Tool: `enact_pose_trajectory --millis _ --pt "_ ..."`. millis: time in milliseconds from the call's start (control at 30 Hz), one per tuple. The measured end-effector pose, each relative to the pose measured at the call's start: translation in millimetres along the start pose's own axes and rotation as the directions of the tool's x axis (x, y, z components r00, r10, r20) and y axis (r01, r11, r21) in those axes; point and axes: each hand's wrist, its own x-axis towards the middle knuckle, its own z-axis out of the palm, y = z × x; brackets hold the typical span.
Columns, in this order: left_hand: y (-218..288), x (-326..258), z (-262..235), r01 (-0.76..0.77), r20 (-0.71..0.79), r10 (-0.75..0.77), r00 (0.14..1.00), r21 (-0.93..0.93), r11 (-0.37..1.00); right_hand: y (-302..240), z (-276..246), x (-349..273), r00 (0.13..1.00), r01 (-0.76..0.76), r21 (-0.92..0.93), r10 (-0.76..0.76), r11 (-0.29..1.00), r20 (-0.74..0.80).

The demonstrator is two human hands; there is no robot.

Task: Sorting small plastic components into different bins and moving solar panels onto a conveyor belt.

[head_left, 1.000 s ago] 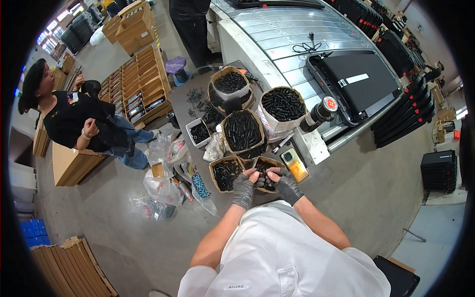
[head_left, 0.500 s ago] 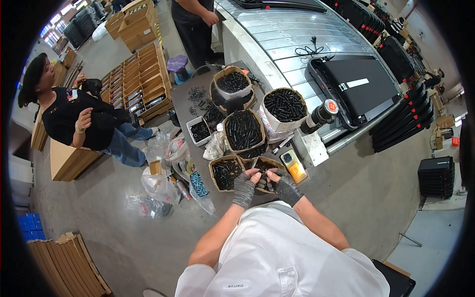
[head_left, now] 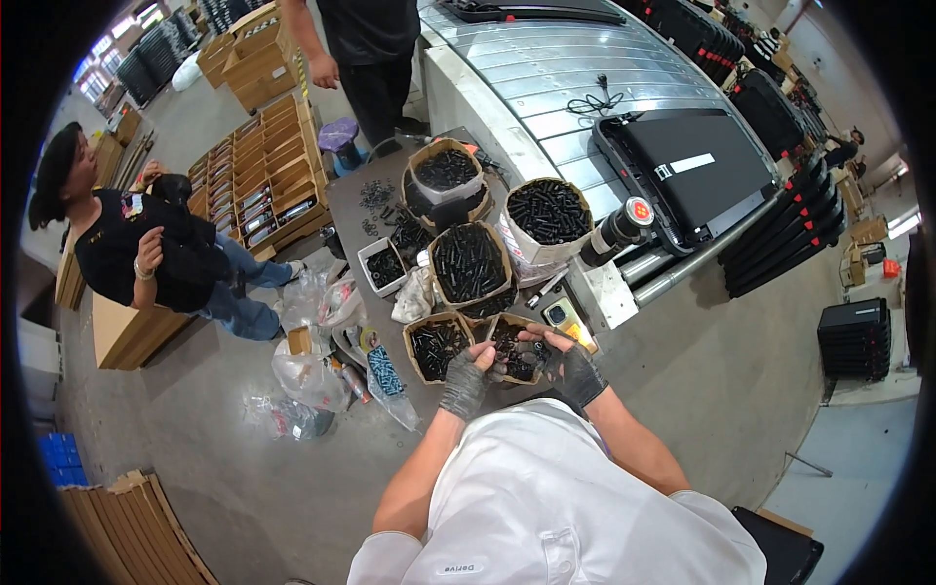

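Both my hands wear dark fingerless gloves and are over the near edge of the work table. My left hand [head_left: 468,377] is closed, thumb against fingers, beside the near right bag; anything in its grip is too small to make out. My right hand [head_left: 573,368] has its fingers stretched out over that bag's right side. Small dark parts [head_left: 515,349] fill this near right bag [head_left: 507,319]. Left of it stands another open bag of black parts [head_left: 436,346]. Behind them a larger bag holds black threaded-looking pieces [head_left: 471,261].
A yellow-backed phone [head_left: 568,322], a white-sided bag of black pieces [head_left: 549,210] and a white box [head_left: 383,268] stand around. Right is a metal roller conveyor with a black case [head_left: 702,166]. One person [head_left: 136,244] stands left, another [head_left: 366,58] behind the table.
My hands have parted from their fingertip-to-fingertip pose; the right one has opened out. The person behind the table has moved left, and my view has shifted slightly.
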Motion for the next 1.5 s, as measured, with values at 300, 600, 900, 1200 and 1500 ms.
enact_pose_trajectory --millis 300,600,900,1200,1500 --pt "-1 -4 -1 -0.017 0.009 0.016 1.000 0.079 0.997 2 -17 2 0.985 -0.157 0.046 0.153 0.987 0.081" --pt "-6 -6 8 -0.017 0.047 0.007 0.999 0.225 0.974 6 -24 -1 0.999 -0.030 -0.250 0.023 0.968 -0.030" --pt "-10 -6 12 0.001 0.070 -0.022 0.997 0.287 0.958 16 -33 4 0.996 -0.051 -0.335 0.025 0.941 -0.082" --pt "-15 -3 8 -0.037 0.111 -0.008 0.994 0.395 0.918 20 -4 -7 0.981 -0.027 -0.402 -0.054 0.915 -0.188" --pt "-12 -2 1 -0.031 0.103 -0.005 0.995 0.344 0.938 13 11 -4 0.995 0.011 -0.646 -0.071 0.763 -0.067"
